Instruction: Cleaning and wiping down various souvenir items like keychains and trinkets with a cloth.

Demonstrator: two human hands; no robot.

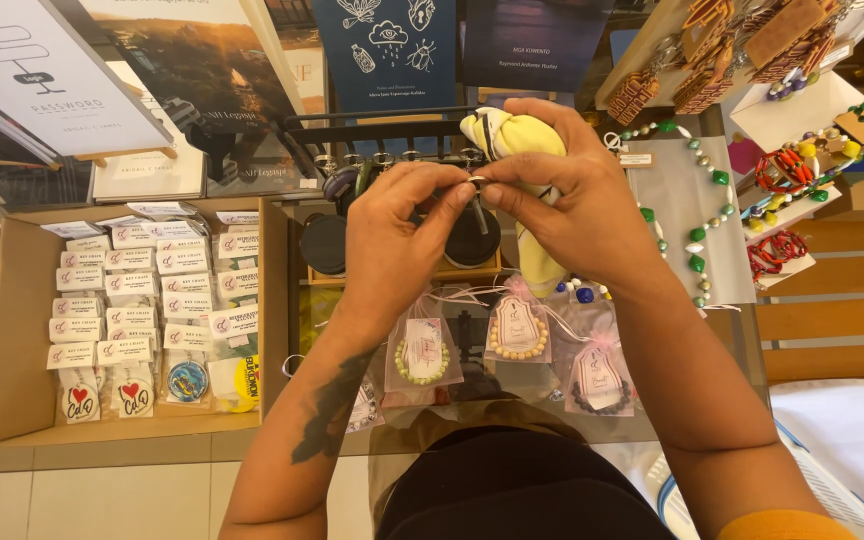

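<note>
I see both hands pinched shut on a small metal ring (pixel 476 183): left hand (pixel 392 235) at nine o'clock, right hand (pixel 580 205) at three, cradling the yellow-and-white cloth keychain (pixel 512 135).

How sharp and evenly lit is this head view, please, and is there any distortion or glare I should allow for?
Head view: warm, even indoor light with soft shadows; the left hand and right hand on the yellow pouch are sharp, with no motion blur; wide-angle bending shows at the edges, as on the cardboard tray; the clear bracelet bags carry slight sheen, and the bottom right corner is overexposed.
</note>
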